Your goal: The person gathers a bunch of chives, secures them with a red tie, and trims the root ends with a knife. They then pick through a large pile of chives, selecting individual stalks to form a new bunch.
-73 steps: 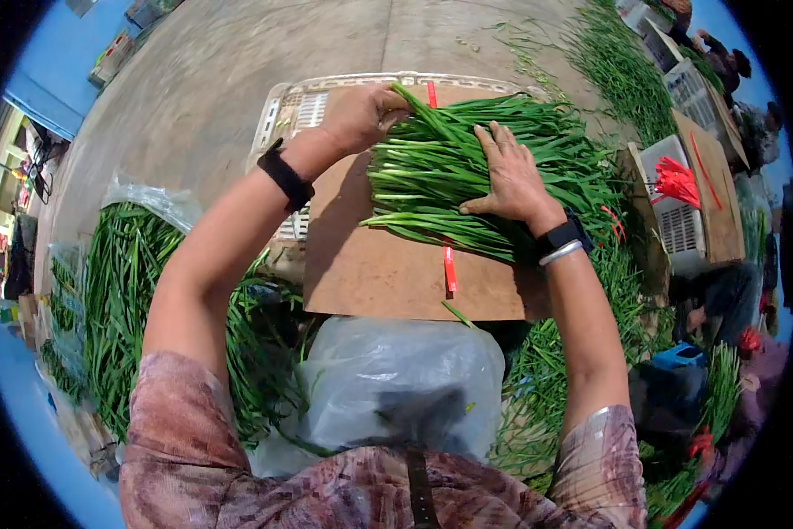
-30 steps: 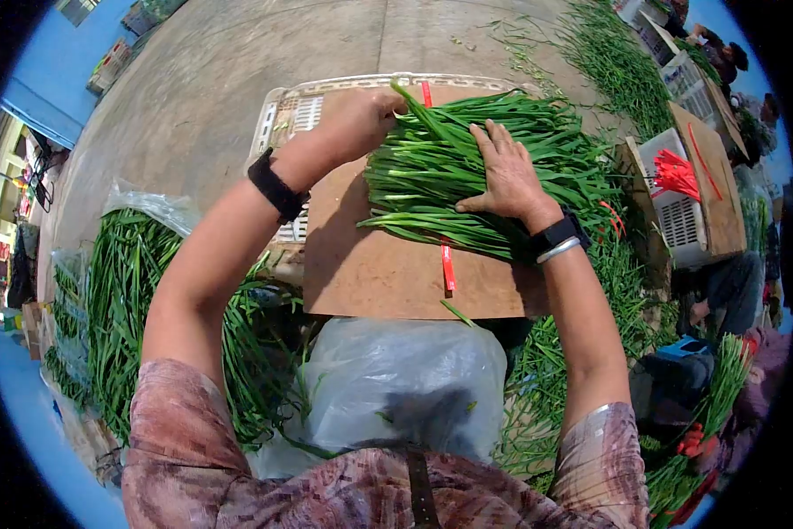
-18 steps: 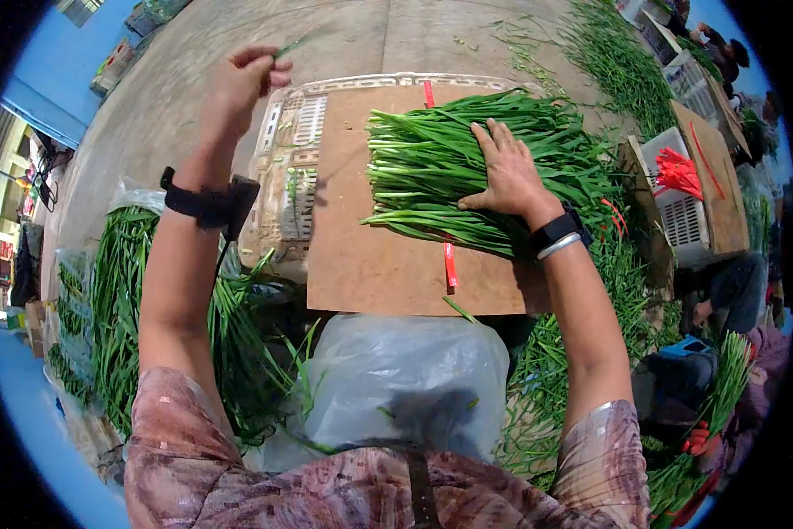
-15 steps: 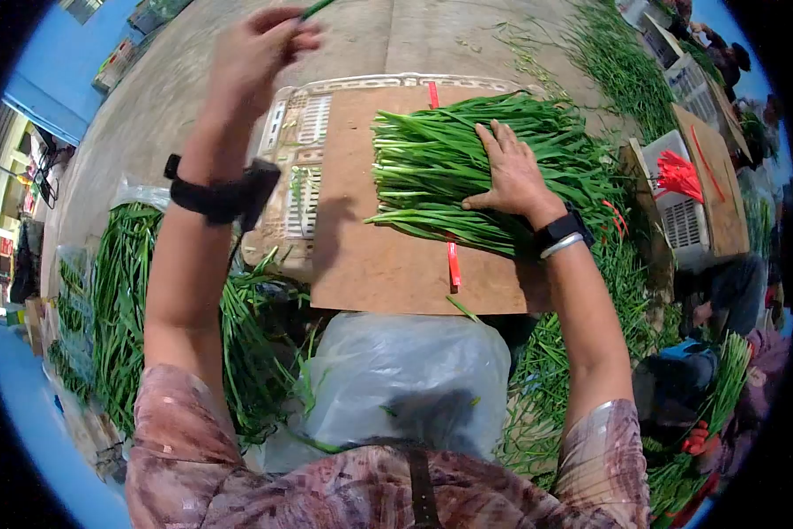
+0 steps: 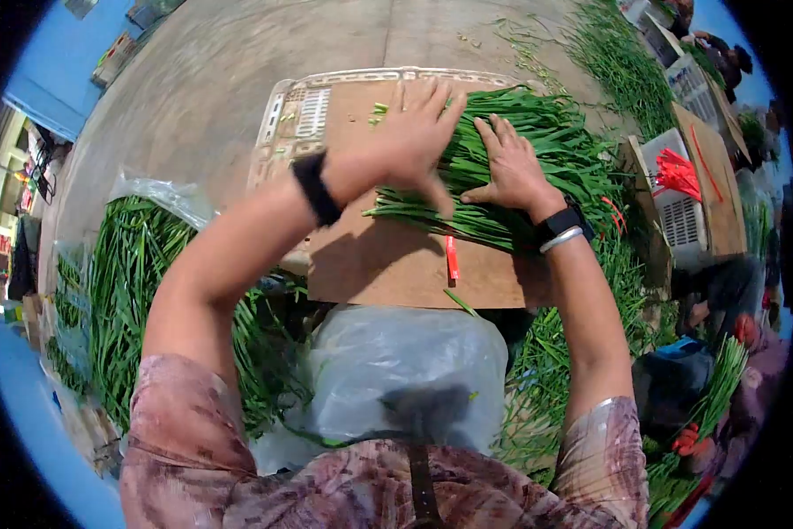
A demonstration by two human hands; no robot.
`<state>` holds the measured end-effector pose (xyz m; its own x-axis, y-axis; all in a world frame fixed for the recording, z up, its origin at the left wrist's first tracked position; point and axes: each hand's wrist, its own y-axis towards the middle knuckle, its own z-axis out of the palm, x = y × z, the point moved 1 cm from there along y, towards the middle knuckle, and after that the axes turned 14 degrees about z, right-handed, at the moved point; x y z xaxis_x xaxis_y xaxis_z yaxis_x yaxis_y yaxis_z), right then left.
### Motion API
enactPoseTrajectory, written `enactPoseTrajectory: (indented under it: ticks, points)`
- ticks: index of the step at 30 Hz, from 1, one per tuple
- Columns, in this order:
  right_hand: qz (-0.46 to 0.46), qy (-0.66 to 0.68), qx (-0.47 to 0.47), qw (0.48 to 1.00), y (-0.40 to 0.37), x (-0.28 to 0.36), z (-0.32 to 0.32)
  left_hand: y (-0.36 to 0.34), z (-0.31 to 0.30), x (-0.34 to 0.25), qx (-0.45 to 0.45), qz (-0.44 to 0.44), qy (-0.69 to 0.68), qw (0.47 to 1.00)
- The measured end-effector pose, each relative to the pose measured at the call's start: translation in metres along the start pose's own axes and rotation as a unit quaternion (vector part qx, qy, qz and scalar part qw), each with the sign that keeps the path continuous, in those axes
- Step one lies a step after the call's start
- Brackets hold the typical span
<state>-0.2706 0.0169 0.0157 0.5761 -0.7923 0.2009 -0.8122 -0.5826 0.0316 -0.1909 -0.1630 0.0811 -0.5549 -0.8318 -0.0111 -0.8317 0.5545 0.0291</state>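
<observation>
A thick bundle of green leafy stalks [image 5: 555,141] lies across a brown board [image 5: 361,264], with its pale cut ends to the left. My left hand [image 5: 418,141], slightly blurred, is spread over the cut-end side and holds nothing; it hides most of those ends. My right hand [image 5: 513,167] rests flat on the leaves with its fingers apart. A red strip [image 5: 452,258] sticks out from under the bundle at its near side. One loose stalk [image 5: 461,302] lies at the board's near edge.
The board sits on a white plastic crate [image 5: 277,115]. Heaped greens [image 5: 136,300] lie at the left, more [image 5: 546,379] at the right. Clear plastic [image 5: 405,370] covers my lap. Another crate [image 5: 678,207] holds red strips [image 5: 677,174]. A co-worker's red-gloved hand [image 5: 685,439] holds stalks at the lower right.
My left hand has come down from the upper left onto the bundle's cut-end side; the green piece it held is no longer seen in it. My right hand has stayed on the leaves.
</observation>
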Motion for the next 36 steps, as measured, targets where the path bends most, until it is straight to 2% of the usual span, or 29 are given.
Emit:
enactPoseTrajectory:
  ticks: [3,6,7,10,16,17,20,21,22,24,27,30,31,34,36]
  points:
    - [0.003,0.0,-0.003,1.0,-0.003,-0.003,0.002,-0.025,0.013,-0.028,0.024,0.018,0.079,0.996]
    - [-0.004,-0.007,-0.001,1.0,0.0,0.0,-0.001,-0.025,0.037,-0.009,-0.112,-0.003,0.193,0.975]
    - [-0.002,-0.005,0.001,1.0,-0.001,0.0,-0.001,-0.024,0.028,-0.012,-0.115,-0.01,0.134,0.984]
    - [-0.003,-0.008,0.004,1.0,-0.001,0.002,-0.003,-0.008,0.035,0.001,-0.169,0.019,0.277,0.946]
    - [-0.014,-0.015,0.033,0.999,0.005,0.001,-0.008,0.005,0.044,0.02,0.038,-0.044,0.024,0.998]
    - [-0.017,-0.012,0.041,0.999,0.006,0.001,-0.01,0.002,0.052,0.021,0.004,-0.025,0.056,0.998]
    - [-0.029,-0.034,0.073,0.996,0.015,0.005,-0.038,0.002,0.047,0.018,0.019,-0.037,0.02,0.999]
    - [-0.043,-0.013,0.05,0.998,0.021,0.012,-0.052,0.002,0.044,0.017,0.012,-0.036,0.012,0.999]
    - [-0.092,-0.033,-0.056,0.994,0.028,0.019,-0.06,0.002,0.044,0.017,0.014,-0.036,0.016,0.999]
    - [-0.12,0.03,-0.082,0.989,0.057,0.035,-0.07,0.002,0.044,0.017,0.019,-0.032,0.026,0.999]
    - [-0.097,0.084,0.059,0.99,0.106,0.041,-0.035,0.002,0.06,0.023,-0.014,-0.027,0.041,0.999]
    - [-0.131,0.061,0.084,0.986,0.14,0.026,0.016,0.0,0.052,0.02,0.02,-0.033,0.033,0.999]
    - [-0.171,0.168,0.025,0.97,0.138,0.023,0.024,0.0,0.062,0.024,-0.013,-0.035,0.026,0.999]
    - [-0.16,0.176,0.013,0.971,0.124,0.019,0.016,0.0,0.077,0.024,-0.085,-0.052,0.059,0.993]
    - [-0.169,0.166,0.014,0.971,0.123,0.016,0.017,-0.004,0.065,0.018,-0.093,-0.079,-0.009,0.992]
